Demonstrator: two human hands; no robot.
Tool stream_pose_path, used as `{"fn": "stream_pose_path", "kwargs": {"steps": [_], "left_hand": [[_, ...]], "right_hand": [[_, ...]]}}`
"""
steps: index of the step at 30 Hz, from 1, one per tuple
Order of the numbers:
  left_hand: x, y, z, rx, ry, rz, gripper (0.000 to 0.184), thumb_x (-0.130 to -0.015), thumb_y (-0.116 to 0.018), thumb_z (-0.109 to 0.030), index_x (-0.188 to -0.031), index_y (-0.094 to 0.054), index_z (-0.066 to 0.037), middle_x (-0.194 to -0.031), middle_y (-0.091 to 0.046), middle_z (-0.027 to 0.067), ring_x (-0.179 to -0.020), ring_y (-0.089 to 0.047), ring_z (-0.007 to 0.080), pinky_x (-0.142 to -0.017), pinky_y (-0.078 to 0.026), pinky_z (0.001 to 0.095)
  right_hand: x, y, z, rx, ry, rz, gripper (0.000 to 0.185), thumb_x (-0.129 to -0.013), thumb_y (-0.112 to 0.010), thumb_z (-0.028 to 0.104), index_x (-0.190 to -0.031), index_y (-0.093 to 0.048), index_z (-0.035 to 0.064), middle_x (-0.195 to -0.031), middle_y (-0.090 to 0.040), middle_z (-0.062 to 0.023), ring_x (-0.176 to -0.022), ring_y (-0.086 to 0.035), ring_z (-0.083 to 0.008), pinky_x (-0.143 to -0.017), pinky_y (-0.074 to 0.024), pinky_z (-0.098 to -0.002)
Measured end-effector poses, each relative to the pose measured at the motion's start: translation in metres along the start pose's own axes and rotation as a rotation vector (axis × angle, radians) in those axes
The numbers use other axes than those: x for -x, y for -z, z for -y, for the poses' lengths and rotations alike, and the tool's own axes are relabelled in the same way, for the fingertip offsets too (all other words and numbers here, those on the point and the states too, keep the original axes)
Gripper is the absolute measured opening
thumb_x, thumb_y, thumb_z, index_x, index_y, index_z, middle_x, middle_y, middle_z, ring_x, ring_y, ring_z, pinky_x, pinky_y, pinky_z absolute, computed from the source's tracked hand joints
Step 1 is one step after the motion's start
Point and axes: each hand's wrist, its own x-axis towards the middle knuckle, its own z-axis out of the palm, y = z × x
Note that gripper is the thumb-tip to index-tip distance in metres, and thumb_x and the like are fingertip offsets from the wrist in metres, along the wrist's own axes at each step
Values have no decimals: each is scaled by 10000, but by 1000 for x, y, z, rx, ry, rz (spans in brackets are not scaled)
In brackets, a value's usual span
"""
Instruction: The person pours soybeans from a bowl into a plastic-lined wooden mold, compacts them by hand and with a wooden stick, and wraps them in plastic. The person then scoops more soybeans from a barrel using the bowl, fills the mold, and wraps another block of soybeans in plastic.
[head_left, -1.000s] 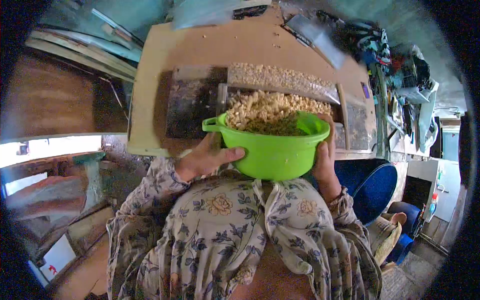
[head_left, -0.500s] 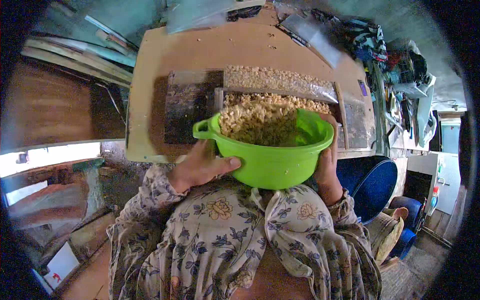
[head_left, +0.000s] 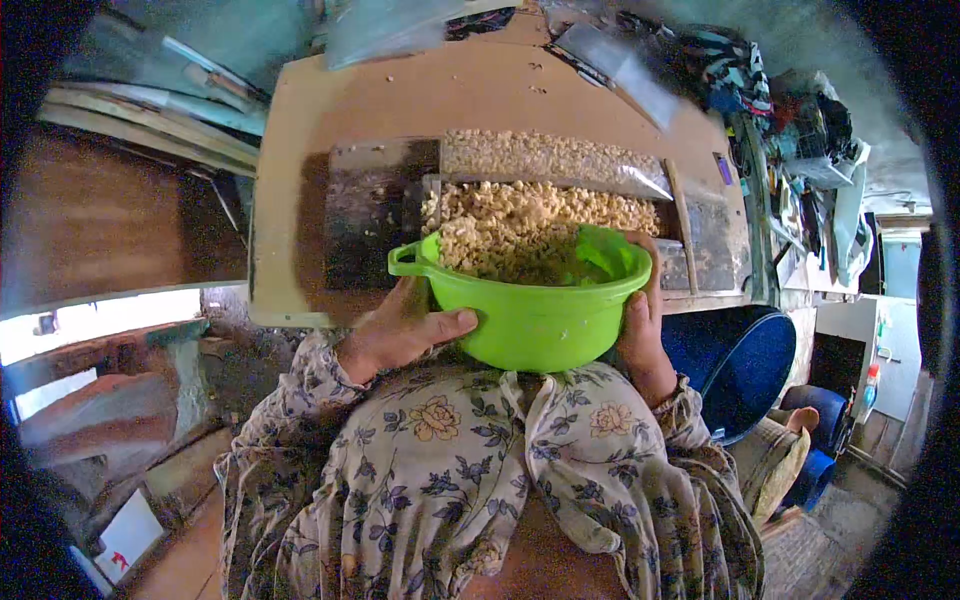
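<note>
Before me, the left hand clasps a green plastic bowl below its looped handle and the right hand cups its right side, both grips closed on it, at the near edge of the table. Pale crumbly pieces heap inside; even, steady pressure from both sides should limit spilling
</note>
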Motion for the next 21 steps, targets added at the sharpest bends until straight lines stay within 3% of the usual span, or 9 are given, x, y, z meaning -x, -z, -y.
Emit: {"fn": "stream_pose_path", "kwargs": {"steps": [5, 8, 10, 14, 19, 21], "left_hand": [[-27, -15, 0, -54, 166, 68, 525, -718, -664, -321, -1076, -460, 4, -971, -559, 91, -927, -513, 168, -829, -413, 306], [-44, -33, 0, 39, 68, 50, 459, -711, -670, -326, -996, -514, -1, -918, -575, 88, -891, -531, 174, -809, -424, 312], [-53, -42, -3, -102, 28, 145, 411, -726, -654, -325, -950, -536, -2, -925, -580, 95, -896, -534, 182, -811, -422, 318], [-78, -58, 1, 5, 138, 269, 441, -742, -633, -341, -995, -531, 7, -972, -581, 109, -915, -535, 189, -834, -408, 321], [-86, -70, 10, -12, 196, 276, 417, -722, -668, -244, -1026, -512, -6, -992, -567, 105, -940, -520, 183, -832, -413, 301], [-86, -67, 19, -135, 143, 367, 515, -765, -600, -272, -1183, -404, -45, -1152, -492, 81, -1072, -448, 176, -880, -392, 306]], "right_hand": [[3, 27, -4, -90, 1, -54, 772, -747, -503, 543, -1238, -233, 12, -1130, -429, -159, -1030, -445, -239, -877, -362, -345], [1, 50, -11, -39, 26, -102, 766, -748, -500, 543, -1232, -243, 9, -1141, -418, -158, -1035, -446, -245, -883, -362, -352], [0, 69, -13, -105, -28, -154, 773, -737, -505, 554, -1226, -260, 8, -1152, -411, -148, -1033, -449, -241, -884, -363, -352], [8, 88, -13, -24, 5, -151, 756, -749, -489, 541, -1235, -258, 10, -1174, -393, -145, -1064, -430, -243, -892, -365, -359], [11, 109, -24, -44, 8, -151, 780, -739, -495, 555, -1235, -256, 3, -1217, -360, -150, -1136, -373, -250, -922, -342, -368], [7, 118, -21, -60, 7, -163, 803, -685, -567, 549, -1217, -274, 24, -1189, -376, -140, -1097, -401, -243, -897, -360, -362]]}}
